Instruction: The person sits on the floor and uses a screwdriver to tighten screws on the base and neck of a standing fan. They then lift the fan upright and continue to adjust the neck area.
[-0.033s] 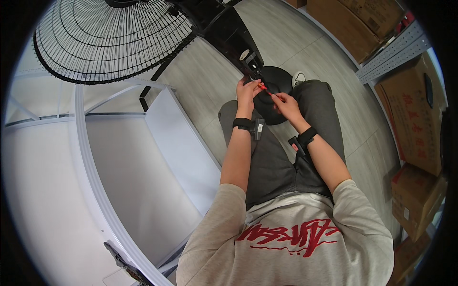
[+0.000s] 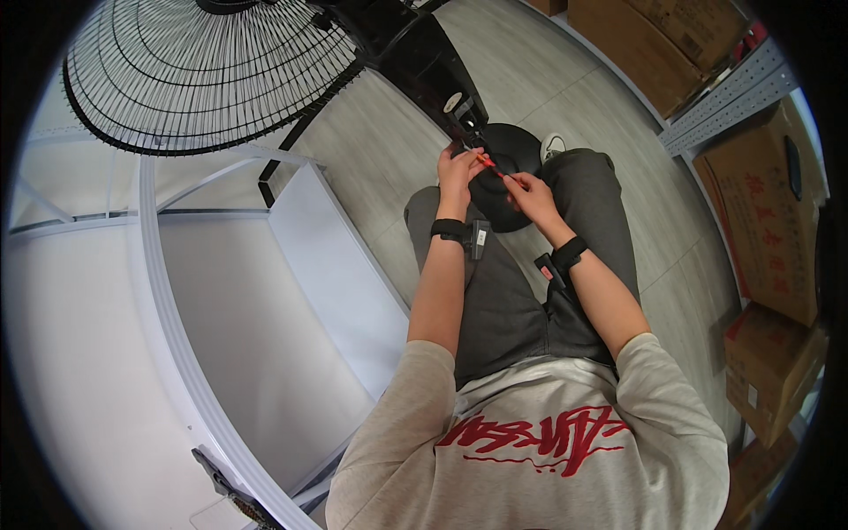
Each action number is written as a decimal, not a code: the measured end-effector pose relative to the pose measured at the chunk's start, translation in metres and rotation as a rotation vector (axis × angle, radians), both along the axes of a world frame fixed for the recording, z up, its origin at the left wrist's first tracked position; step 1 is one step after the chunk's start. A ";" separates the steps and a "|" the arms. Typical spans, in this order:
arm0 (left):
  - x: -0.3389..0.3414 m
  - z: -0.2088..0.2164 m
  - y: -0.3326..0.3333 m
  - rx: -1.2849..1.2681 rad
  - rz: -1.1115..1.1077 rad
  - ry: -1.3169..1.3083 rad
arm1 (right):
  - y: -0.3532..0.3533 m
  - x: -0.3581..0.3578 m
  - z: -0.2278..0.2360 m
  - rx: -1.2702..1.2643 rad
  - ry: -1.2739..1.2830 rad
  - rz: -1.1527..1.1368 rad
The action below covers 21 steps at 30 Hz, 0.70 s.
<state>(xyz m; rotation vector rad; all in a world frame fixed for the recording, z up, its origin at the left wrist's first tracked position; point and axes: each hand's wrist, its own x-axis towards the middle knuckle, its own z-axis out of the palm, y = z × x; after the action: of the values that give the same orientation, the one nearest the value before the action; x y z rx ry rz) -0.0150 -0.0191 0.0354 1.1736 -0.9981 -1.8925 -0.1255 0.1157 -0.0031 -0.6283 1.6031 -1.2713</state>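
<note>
A slim red tool (image 2: pixel 491 165), shaped like a thin rod, runs between my two hands in front of the black fan column (image 2: pixel 455 93). My right hand (image 2: pixel 528 196) grips its nearer end with the thumb and fingers pinched together. At its far end is my left hand (image 2: pixel 456 172), fingers bent and closed round the tip beside the lower end of the column. What lies under those left fingertips is too small to make out. Below both hands stands the round black fan base (image 2: pixel 505 137) on the floor between my feet.
The wire fan guard (image 2: pixel 208 88) reaches out at the upper left. White shelving (image 2: pixel 318 230) lies along my left side. Cardboard boxes (image 2: pixel 760 212) stand on a rack at the right, one with a dark phone-like object (image 2: pixel 792 168) on it. Both wrists wear black strapped devices (image 2: pixel 477 237).
</note>
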 end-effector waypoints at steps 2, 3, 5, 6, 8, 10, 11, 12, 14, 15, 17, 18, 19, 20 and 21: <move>0.000 0.001 -0.001 0.002 -0.028 -0.022 | 0.002 -0.003 0.006 0.005 -0.018 0.016; 0.002 0.001 0.001 0.010 -0.055 -0.040 | 0.005 -0.004 0.010 0.023 -0.032 0.033; 0.004 -0.001 -0.001 0.029 -0.112 -0.045 | 0.009 -0.009 0.021 0.042 -0.050 0.092; 0.007 -0.002 -0.001 0.045 -0.142 -0.036 | 0.011 -0.013 0.027 0.047 -0.056 0.135; 0.010 -0.004 0.000 0.075 -0.167 -0.044 | 0.015 -0.018 0.039 0.051 -0.017 0.219; 0.014 -0.003 0.004 0.109 -0.149 -0.082 | 0.019 -0.020 0.051 0.051 0.072 0.307; 0.017 -0.003 0.007 0.123 -0.125 -0.067 | 0.019 -0.020 0.058 0.051 0.074 0.356; 0.020 -0.003 0.009 0.139 -0.085 -0.042 | 0.019 -0.020 0.064 0.047 0.116 0.374; 0.029 -0.006 0.009 0.165 0.005 0.009 | 0.016 -0.017 0.073 0.031 0.197 0.418; 0.034 -0.006 0.009 0.223 0.120 0.089 | 0.012 -0.015 0.077 0.018 0.248 0.385; 0.051 0.000 -0.002 0.228 0.168 0.099 | 0.002 -0.017 0.092 -0.004 0.291 0.325; 0.062 0.006 -0.006 0.231 0.193 0.105 | -0.003 -0.018 0.100 -0.016 0.312 0.296; 0.062 0.020 -0.007 0.212 0.204 0.108 | -0.009 -0.025 0.103 -0.075 0.342 0.234; 0.062 0.037 -0.008 0.164 0.191 0.122 | -0.014 -0.033 0.106 -0.102 0.342 0.176; 0.062 0.055 -0.009 0.115 0.180 0.135 | -0.022 -0.040 0.110 -0.168 0.418 0.130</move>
<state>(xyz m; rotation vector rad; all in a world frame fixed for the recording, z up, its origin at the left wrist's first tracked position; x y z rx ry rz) 0.0474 -0.0285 0.0905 1.1431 -0.6949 -1.8771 -0.1656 0.0941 0.1071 -1.1458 1.7638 -1.2402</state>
